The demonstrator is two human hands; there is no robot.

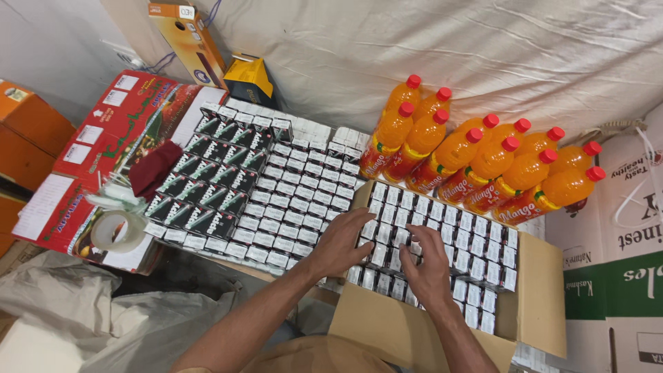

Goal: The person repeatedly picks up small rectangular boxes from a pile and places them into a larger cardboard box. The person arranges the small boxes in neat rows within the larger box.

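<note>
An open brown carton (387, 331) in front of me is packed with upright small white-and-black boxes (476, 242). My left hand (342, 243) lies flat on the boxes at the carton's left side, fingers spread. My right hand (427, 266) rests on the boxes in the middle, fingers spread and pressing down. Neither hand grips anything. To the left of the carton, many more of the same small boxes (276, 200) are laid out in rows, with a stack of darker-faced ones (214, 166) on top at the left.
Several orange drink bottles with red caps (483, 162) stand behind the carton. A roll of clear tape (117, 231) and a dark red cloth (153, 169) lie on flattened red cartons (103, 131) at left. Printed cartons (621, 249) stand at right. A white cloth backdrop (414, 41) hangs behind.
</note>
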